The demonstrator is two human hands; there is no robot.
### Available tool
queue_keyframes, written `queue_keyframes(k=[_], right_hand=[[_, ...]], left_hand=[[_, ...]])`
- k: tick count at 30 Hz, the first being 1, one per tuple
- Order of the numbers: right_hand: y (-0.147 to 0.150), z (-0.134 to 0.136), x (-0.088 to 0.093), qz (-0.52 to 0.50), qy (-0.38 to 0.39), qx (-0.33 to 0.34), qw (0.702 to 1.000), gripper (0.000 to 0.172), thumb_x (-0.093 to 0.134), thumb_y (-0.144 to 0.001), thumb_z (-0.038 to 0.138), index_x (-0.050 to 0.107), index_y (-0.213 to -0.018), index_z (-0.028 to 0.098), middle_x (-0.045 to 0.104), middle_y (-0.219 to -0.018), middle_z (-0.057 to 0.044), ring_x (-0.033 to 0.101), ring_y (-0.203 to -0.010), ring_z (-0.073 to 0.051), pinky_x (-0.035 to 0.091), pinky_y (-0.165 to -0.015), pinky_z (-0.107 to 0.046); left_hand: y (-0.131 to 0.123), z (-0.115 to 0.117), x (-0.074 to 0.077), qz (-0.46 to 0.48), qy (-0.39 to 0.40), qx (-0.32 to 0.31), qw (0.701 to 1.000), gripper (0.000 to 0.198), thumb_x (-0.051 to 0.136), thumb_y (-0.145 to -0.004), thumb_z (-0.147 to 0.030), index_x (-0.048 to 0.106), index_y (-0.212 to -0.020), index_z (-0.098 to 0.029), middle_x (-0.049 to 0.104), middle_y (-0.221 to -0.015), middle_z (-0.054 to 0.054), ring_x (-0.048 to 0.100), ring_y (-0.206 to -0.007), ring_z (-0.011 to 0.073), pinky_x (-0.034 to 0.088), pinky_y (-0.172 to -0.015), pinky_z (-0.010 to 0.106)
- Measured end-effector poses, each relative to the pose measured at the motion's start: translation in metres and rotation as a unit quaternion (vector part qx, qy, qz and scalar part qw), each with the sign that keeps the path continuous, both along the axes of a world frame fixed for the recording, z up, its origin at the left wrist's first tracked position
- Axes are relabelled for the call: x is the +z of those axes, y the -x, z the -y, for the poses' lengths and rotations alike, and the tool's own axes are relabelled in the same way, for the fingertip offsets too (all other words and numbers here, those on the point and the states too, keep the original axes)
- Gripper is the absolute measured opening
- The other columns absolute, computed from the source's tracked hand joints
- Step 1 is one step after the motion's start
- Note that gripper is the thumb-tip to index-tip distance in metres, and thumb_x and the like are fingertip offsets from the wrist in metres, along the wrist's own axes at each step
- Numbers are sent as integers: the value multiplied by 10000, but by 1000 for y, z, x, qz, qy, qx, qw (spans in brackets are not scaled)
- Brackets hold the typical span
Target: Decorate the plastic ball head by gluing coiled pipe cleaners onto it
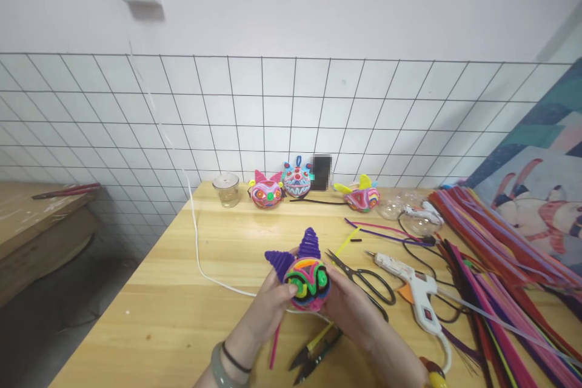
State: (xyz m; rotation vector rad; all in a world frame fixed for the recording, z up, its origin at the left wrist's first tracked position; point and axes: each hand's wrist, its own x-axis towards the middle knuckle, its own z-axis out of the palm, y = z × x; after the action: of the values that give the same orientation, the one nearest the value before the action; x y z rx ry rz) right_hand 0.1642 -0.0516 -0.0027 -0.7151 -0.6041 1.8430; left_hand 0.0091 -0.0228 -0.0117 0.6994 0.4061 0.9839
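Between my hands is a round pipe-cleaner animal head (308, 282) with green eyes, black and pink swirls and two pointed purple ears. My left hand (273, 303) grips it from the left, thumb across its front near one eye. Around its right side curls my right hand (345, 300), its fingertips partly hidden behind the head. Black-handled scissors (364, 279) lie just beyond my right hand. Below the head are small dark thread snips (313, 354) and a pink pipe-cleaner piece (274, 347).
A white glue gun (411, 285) rests at the right beside bundles of coloured pipe cleaners (509, 309). At the back stand a glass jar (226, 189), a pink head (266, 191), a blue head (297, 179) and another colourful one (362, 196). A white cable (197, 248) crosses the wooden table.
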Motion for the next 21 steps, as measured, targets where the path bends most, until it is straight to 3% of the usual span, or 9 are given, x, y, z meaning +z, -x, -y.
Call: queue_keyframes(k=[7,12,17,21], right_hand=[[1,5,5,13,-4,-23,1000,353,612,-867,367,600,-1197,244,695,-1138,-60,651,-957,-218,491,-768,-332],[2,10,11,46,7,-46,998,356,622,-861,408,608,-1165,223,731,-1023,-66,682,-789,-186,485,-736,-321],[-11,25,18,100,67,-52,991,471,651,-812,478,600,-1180,189,728,-991,-106,706,-804,-213,493,-751,-342],[-30,47,22,183,83,-34,979,509,776,-692,449,658,-1117,196,705,-1024,-111,706,-826,-233,515,-748,-359]], left_hand=[[1,-1,0,-4,-7,-6,1000,521,761,-621,-200,668,-1134,-202,682,-1178,103,541,-1192,339,380,-1032,443],[2,-3,4,8,-4,-10,1000,577,800,-583,-255,658,-1141,-206,708,-1110,110,555,-1171,348,397,-1012,465],[4,-8,-2,15,14,8,1000,396,780,-611,-290,712,-990,-196,737,-1015,103,639,-1034,339,474,-927,472],[9,-14,-13,14,44,25,999,327,767,-633,-263,723,-954,-219,750,-1000,86,686,-915,281,538,-816,395]])
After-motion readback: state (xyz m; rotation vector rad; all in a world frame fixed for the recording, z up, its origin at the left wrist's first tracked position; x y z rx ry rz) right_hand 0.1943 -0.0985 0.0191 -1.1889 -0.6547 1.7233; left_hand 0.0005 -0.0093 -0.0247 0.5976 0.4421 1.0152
